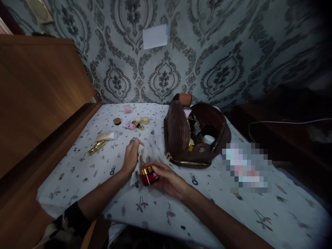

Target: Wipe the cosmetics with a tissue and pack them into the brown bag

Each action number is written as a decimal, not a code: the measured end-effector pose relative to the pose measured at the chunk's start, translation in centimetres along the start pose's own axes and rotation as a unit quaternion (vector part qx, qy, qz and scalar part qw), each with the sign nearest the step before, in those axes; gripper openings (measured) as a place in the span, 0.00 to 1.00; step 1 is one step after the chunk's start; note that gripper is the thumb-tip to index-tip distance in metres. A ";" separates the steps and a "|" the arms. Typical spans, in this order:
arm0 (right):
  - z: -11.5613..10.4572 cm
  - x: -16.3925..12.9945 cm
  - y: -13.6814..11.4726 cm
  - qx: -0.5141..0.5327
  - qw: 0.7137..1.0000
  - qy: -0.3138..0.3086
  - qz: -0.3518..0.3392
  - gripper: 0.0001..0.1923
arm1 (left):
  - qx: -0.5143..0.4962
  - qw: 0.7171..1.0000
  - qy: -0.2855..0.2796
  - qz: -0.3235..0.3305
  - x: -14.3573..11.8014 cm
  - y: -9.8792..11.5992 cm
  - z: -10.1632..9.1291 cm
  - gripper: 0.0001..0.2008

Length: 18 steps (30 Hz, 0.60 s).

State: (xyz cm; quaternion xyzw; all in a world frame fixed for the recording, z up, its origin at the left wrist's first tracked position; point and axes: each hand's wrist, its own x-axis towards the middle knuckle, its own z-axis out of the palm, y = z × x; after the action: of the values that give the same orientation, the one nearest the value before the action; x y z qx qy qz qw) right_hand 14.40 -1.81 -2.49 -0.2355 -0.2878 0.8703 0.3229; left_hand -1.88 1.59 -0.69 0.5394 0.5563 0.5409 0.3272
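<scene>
Patterned wallpaper (164,80) backs a cloth-covered desk (62,177). Right fingers (161,166) clamp a red, gold-lidded jar (148,177) near the desk's front; left fingers (135,146) bunch together on pale tissue (153,152) beside it. Work looks partway: small cosmetics (106,136) lie out, others remain in the open brown bag (178,133).

- Red jar (150,179), centre: glossy, glass-like, with a shiny metallic-looking gold band (146,170)
- Brown bag (177,129), right of centre: smooth, leather-like; metallic zip (189,162)
- Gold tube (96,147), left: polished, metal-like
- Panel (38,97), far left: wood-grained, faint sheen
- Table cover (83,180), lower frame: matt, cloth-like
</scene>
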 end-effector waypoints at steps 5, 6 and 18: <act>0.3 -0.2 -0.2 0.005 1.000 -0.026 -0.007 0.19 | -0.001 1.000 0.023 -0.003 0.3 -0.5 0.4 0.27; 0.3 -0.2 -0.3 0.011 1.000 -0.021 -0.015 0.19 | -0.010 1.000 0.010 -0.011 0.1 -0.6 0.6 0.27; -1.3 0.8 -0.8 0.145 0.975 0.111 -0.130 0.14 | 0.006 0.973 -0.198 0.118 -1.6 -0.6 0.9 0.22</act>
State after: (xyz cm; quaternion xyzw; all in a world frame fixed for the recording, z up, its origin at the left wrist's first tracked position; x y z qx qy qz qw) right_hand 14.99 -0.25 -3.09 -0.2420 -0.1494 0.8216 0.4940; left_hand -0.84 0.43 -1.76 0.6998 0.4158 0.4549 0.3612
